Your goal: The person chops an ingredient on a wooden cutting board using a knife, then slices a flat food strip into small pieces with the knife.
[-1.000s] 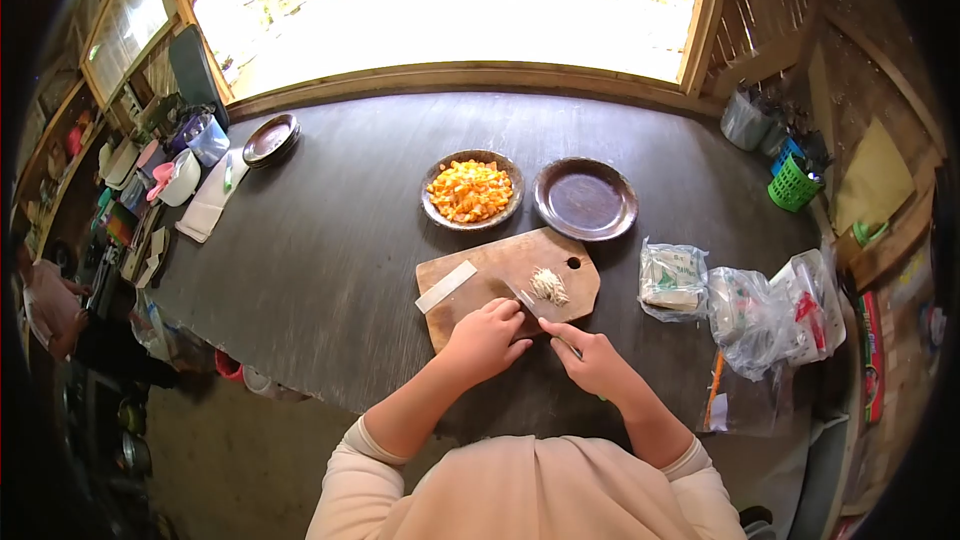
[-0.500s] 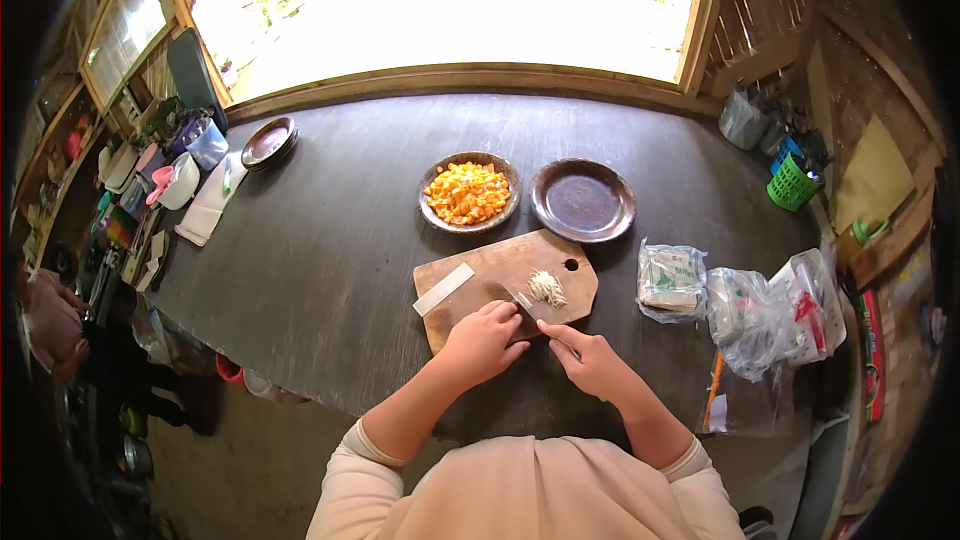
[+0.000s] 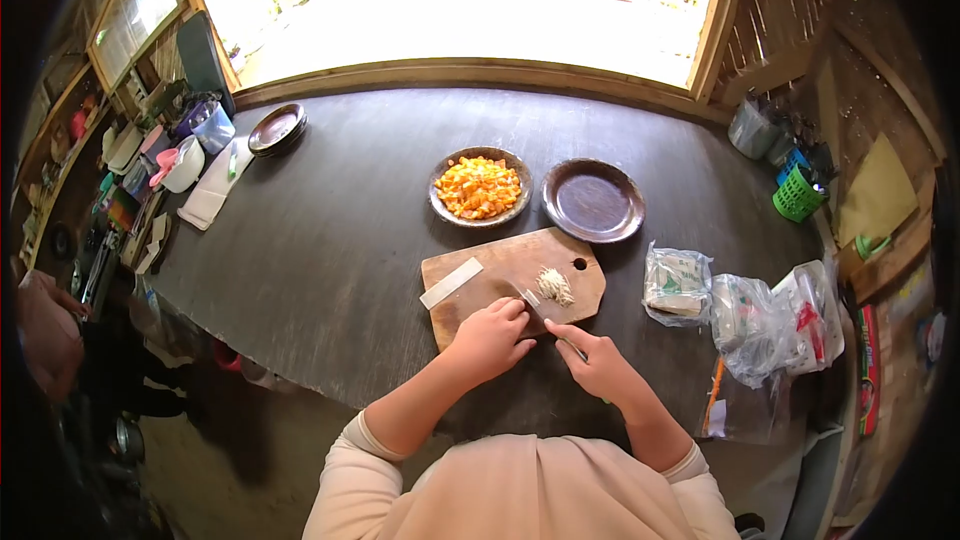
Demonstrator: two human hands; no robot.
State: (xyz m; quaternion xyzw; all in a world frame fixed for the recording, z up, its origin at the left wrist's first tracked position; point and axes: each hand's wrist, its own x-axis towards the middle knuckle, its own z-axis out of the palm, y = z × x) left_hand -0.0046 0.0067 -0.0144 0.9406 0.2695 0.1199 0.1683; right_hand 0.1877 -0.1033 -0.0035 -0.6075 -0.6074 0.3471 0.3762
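My right hand (image 3: 597,366) is wrapped round the handle of a knife (image 3: 532,299), its blade pointing away over the wooden cutting board (image 3: 478,316). Beside the blade, my left hand (image 3: 488,340) rests on the board with its fingers bent and pressed together. What lies under those fingertips is hidden. Just right of the blade sits a small pile of thin whitish shreds (image 3: 555,286). A flat, pale rectangular strip (image 3: 451,283) lies across the board's left side.
Beyond the board stand a bowl of diced orange pieces (image 3: 480,188) and a brown plate (image 3: 594,201). Plastic-wrapped packs (image 3: 677,283) lie to the right, near a green basket (image 3: 797,194). Stacked dark plates (image 3: 277,129) are at far left. Another person (image 3: 50,325) is at the left edge.
The view has shifted slightly, so the board and dishes appear a little further right. The knife blade is tilted a bit differently beside my left fingers. Both hands keep their grip.
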